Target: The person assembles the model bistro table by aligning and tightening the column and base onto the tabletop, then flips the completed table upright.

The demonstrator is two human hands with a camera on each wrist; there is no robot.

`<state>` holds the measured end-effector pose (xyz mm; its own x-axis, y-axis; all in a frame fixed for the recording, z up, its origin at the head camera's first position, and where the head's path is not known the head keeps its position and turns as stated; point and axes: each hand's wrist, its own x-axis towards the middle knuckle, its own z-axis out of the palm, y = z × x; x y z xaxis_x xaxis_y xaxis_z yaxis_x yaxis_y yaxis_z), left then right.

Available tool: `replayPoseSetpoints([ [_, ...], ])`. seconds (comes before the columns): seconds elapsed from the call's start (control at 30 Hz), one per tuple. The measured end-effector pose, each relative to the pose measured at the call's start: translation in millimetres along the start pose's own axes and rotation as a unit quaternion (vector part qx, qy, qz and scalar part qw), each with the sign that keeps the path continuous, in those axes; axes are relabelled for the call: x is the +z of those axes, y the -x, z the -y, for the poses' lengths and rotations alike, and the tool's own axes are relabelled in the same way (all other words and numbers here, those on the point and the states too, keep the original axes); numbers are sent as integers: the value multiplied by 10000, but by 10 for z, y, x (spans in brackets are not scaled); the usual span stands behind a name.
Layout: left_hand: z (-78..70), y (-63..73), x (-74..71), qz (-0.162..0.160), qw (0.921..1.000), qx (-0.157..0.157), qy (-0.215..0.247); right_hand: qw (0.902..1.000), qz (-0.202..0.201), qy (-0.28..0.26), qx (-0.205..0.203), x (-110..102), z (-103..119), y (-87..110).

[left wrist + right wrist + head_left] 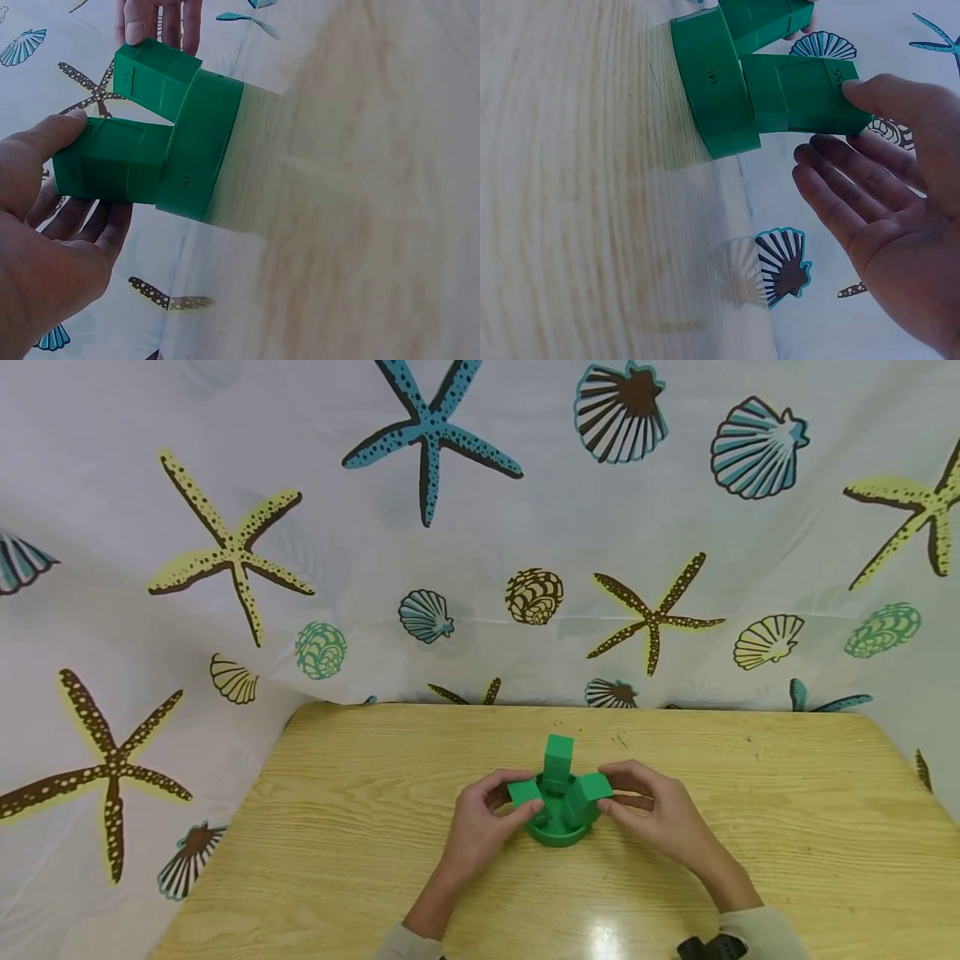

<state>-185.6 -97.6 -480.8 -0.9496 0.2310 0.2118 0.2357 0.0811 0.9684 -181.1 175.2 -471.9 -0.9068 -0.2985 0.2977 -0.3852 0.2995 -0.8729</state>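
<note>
A round green base (pixel 557 839) with a raised rim stands on the table, bearing small dark digits on its side in the right wrist view. Three angular green blocks rise from it. My left hand (pixel 478 822) pinches the left block (pixel 112 161) near its top, between thumb and fingers. On the other side, my right hand (pixel 666 817) holds the right block (pixel 806 94), thumb against the near face and fingers beyond it. This block leans outward from the base. Behind them the back block (pixel 558 762) stands tallest, touched by neither hand.
The light wooden table (pixel 337 827) reaches left and right of the hands. A white cloth (pixel 480 552) printed with starfish and shells hangs behind the table and along its left side. A black strap device (pixel 712 948) sits at the right wrist.
</note>
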Motion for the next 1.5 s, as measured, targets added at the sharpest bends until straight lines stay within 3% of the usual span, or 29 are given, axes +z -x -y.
replayPoseSetpoints([
  [0.33,-5,-17,14,50,9999,83,-47,9995,24,-174,262,0,25,3],
  [0.73,-14,-36,40,17,10000,63,-67,9993,367,65,-104,43,0,8],
  [1.5,31,-9,12,11,9999,38,153,9994,316,-122,78,154,36,-5],
])
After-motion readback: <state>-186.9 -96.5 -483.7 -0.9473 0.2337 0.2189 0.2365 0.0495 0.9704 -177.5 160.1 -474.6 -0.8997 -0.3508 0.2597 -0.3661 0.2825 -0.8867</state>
